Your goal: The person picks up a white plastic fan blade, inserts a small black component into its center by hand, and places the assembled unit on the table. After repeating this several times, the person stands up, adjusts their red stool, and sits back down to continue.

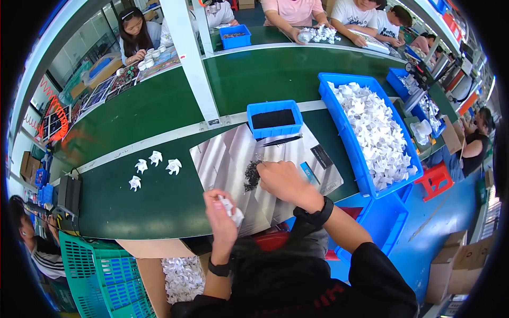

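Observation:
My left hand point(218, 216) is closed around a small white plastic part point(237, 216), just over the near edge of the workbench. The fingers of my right hand point(283, 181) are pinched together at the edge of a loose pile of tiny black pieces point(251, 177); whether they grip one is hidden. That pile lies on a grey-and-white printed sheet point(214, 159). Beyond it stands a small blue tray point(278, 132) filled with black pieces. A thin black tool, perhaps tweezers point(282, 141), rests in front of the tray.
Several white finned parts point(156, 157) lie on the green bench at left. To the right, a large blue bin point(339, 137) holds many more. Below the bench are a cardboard box point(148, 275) of white parts and a green crate point(85, 265). A white post point(193, 69) rises beyond; people sit opposite.

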Demonstrator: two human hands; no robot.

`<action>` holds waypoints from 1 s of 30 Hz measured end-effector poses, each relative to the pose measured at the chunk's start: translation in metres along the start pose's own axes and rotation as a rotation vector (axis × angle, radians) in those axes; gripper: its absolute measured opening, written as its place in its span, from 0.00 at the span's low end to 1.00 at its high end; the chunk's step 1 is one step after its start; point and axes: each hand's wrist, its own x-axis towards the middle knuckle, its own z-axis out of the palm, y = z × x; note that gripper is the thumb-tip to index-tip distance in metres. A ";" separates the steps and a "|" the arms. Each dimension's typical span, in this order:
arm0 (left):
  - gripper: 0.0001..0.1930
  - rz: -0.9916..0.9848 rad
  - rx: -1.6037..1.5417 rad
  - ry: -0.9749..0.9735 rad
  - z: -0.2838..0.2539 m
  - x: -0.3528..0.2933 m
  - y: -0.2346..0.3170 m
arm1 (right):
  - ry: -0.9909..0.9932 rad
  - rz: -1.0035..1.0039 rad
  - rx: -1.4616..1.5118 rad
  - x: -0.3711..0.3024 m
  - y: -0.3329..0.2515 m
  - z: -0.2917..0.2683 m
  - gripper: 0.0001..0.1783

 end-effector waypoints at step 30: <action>0.24 -0.098 0.170 -0.232 0.033 -0.007 -0.015 | 0.347 0.400 1.522 -0.050 -0.067 0.022 0.03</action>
